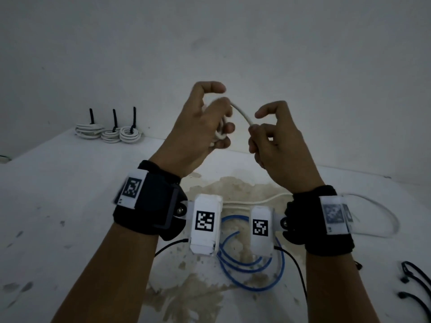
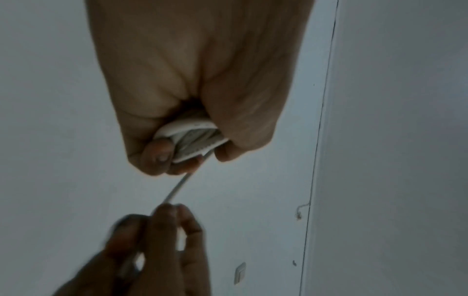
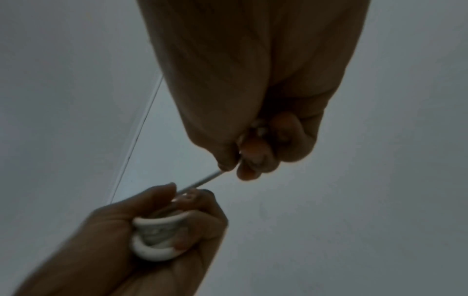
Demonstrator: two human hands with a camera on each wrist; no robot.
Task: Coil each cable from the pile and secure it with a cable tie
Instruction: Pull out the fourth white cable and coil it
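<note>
Both hands are raised above the white table. My left hand (image 1: 210, 120) grips a small coil of white cable (image 1: 220, 134), its lower fingers curled round the loops; the coil (image 2: 192, 138) shows at the fingertips in the left wrist view, and in the right wrist view the coil (image 3: 158, 238) sits in that palm. A short free stretch of the white cable (image 1: 241, 113) arcs over to my right hand (image 1: 263, 134), which pinches it between thumb and fingers (image 3: 249, 160). A blue cable (image 1: 251, 264) lies looped on the table below my wrists.
Three tied white coils (image 1: 109, 132) with upright black ties stand at the table's far left. Another loose white cable (image 1: 377, 220) loops at the right. Black cable ties (image 1: 415, 283) lie near the right front edge. A brownish stain (image 1: 210, 287) marks the table's middle.
</note>
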